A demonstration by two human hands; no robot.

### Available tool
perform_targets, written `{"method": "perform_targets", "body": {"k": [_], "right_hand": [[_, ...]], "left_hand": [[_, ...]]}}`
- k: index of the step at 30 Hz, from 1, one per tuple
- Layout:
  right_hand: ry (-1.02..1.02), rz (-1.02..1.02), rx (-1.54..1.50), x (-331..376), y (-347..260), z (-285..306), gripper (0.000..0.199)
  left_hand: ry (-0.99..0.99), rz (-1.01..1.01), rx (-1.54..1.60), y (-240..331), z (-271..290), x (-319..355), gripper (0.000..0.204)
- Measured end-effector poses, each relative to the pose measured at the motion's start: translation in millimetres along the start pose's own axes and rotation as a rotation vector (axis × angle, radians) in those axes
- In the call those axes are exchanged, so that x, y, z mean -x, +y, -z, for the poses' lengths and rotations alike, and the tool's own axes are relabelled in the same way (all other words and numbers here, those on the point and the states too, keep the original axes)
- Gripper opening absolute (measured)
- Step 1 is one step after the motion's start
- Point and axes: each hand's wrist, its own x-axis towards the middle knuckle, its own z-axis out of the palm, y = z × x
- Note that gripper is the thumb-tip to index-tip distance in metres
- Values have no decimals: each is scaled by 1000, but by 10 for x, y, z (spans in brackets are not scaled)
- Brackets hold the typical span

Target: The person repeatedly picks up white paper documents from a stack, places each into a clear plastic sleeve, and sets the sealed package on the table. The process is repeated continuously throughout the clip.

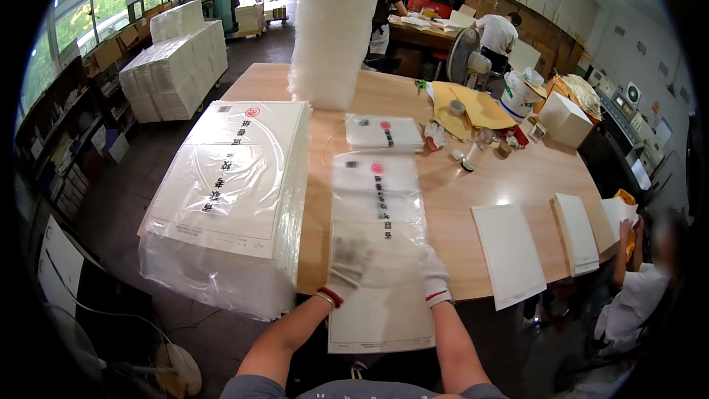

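Head view: clear sleeve [384, 303] seemingly smoothed by left hand [347, 270] and right hand [435, 273]; fingers' closure cannot be told; even pressure needed next.

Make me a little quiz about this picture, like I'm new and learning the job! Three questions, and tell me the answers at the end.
1. What do the left hand and right hand wear?

2. Which lies to the left of the printed packet between the hands?
A) a white bucket
B) a big stack
C) yellow paper

3. Fill the gap: the tall white pile stands toward the ____ side of the table, away from the person.

Key:
1. White gloves with red at the wrists.
2. B
3. far
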Motion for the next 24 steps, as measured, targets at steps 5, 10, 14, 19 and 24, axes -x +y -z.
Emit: {"method": "perform_targets", "body": {"k": [5,10,14,19,24], "right_hand": [[-82,94,146,339,154,138,60],[-191,220,45,1159,326,215,68],[-218,193,23,1916,484,233,67],[-509,24,-318,2993,308,719,68],[-203,540,-75,3085,650,339,37]], "left_hand": [[62,299,239,-84,342,290,49],[12,371,170,315,524,1045,25],[-119,334,74,568,699,1814,17],[-321,172,66,1068,1158,2487,13],[-456,276,279,1211,1359,2487,14]]}}
